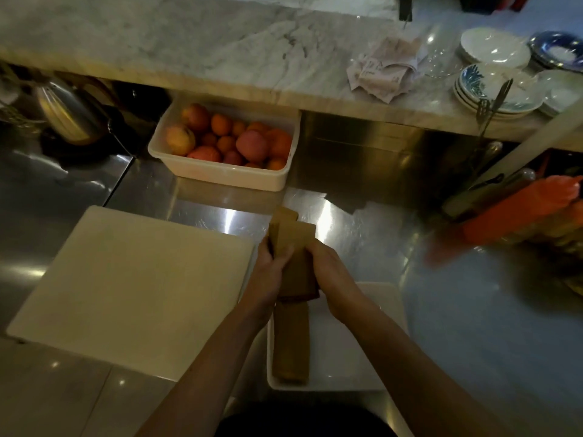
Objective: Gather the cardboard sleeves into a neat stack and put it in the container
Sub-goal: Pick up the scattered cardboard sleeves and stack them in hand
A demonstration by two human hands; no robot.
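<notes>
Steel table (362, 234) in dim light; both hands, left hand (271, 266) and right hand (328, 269), grip uneven cardboard sleeves (291, 238) above a white container (391, 313) holding another stack (290, 342), partly hidden.

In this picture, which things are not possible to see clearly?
- Head view: how many cardboard sleeves are held; both hands cover their middle.
- Head view: the container floor, partly behind the forearms.
- Head view: the orange object at right is blurred.
- Head view: writing on the paper slips is too small.

Cutting board (132, 288) left of container (372, 370), fruit tub (220, 178) behind, plates (495, 93) far right
</notes>
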